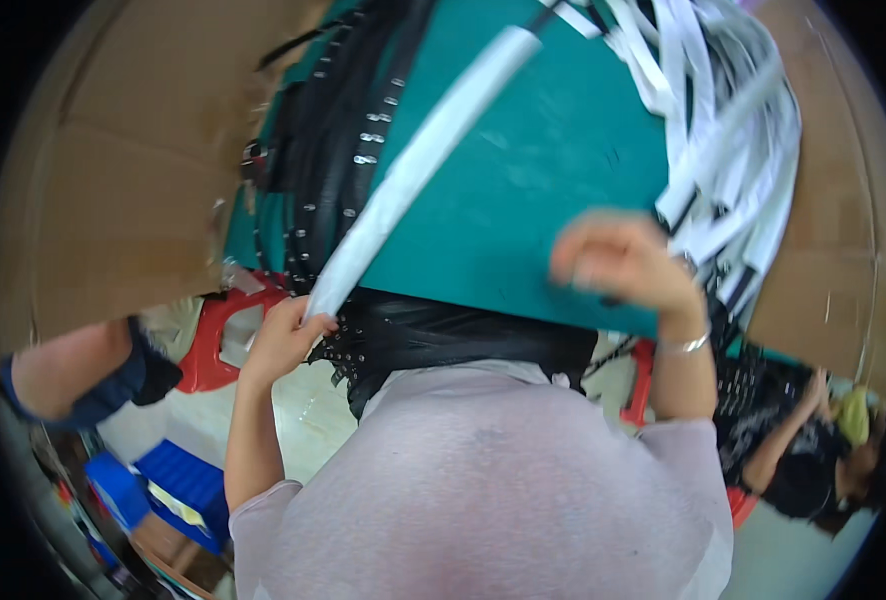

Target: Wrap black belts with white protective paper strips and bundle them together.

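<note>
My left hand [285, 345] grips the near end of a white-wrapped belt [418, 170], fingers and thumb closed on it. The belt slants away to the far right across the green tabletop [553, 180], with a dark tip showing beyond the wrapping. My right hand [628, 262] hovers over the table's near right part; its curled fingers are smeared by motion, so I cannot make out whether they hold anything. Black belts [328, 130] with metal eyelets lie in a bundle at the left. More black belts [453, 330] lie across my lap, below the table edge.
A heap of white-wrapped strips [733, 140] covers the table's right side. Cardboard [143, 160] rises at left, with another cardboard panel [833, 200] at right. Red stools [213, 340] and a blue crate [178, 490] stand lower left. Another person [803, 450] sits at right; someone's arm [73, 370] shows at left.
</note>
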The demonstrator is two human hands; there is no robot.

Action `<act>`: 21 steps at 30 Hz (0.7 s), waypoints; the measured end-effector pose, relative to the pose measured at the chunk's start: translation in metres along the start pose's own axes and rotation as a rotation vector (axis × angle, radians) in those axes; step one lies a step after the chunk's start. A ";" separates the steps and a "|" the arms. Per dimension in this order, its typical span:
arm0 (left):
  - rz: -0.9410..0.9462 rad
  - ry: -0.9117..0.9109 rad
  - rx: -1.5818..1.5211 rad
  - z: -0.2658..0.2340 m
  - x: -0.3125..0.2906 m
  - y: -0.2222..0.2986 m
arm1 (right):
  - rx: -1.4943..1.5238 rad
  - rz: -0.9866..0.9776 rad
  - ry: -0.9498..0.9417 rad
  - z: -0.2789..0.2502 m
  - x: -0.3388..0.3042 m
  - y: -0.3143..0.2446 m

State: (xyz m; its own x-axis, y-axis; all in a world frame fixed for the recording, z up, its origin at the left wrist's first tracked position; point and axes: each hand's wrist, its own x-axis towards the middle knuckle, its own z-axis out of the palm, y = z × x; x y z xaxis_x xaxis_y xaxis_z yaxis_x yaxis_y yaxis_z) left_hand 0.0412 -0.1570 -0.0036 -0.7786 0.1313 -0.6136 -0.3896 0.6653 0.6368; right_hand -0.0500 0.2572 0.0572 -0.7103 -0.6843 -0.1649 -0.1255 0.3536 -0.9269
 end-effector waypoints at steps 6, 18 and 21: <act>0.689 -0.216 -0.034 0.064 -0.008 0.075 | 1.027 0.713 0.351 0.191 -0.171 0.078; 0.703 -0.755 0.448 0.183 0.054 0.083 | 1.585 0.267 1.154 0.269 -0.143 0.074; 0.621 -0.835 0.219 0.181 0.053 0.086 | 1.408 0.236 1.095 0.265 -0.138 0.087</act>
State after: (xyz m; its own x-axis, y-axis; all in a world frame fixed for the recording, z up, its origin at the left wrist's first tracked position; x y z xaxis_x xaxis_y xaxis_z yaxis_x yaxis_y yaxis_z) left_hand 0.0554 0.0401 -0.0663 -0.1939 0.9008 -0.3885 0.1224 0.4151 0.9015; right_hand 0.2206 0.2137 -0.0897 -0.7854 0.1902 -0.5890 0.2434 -0.7800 -0.5765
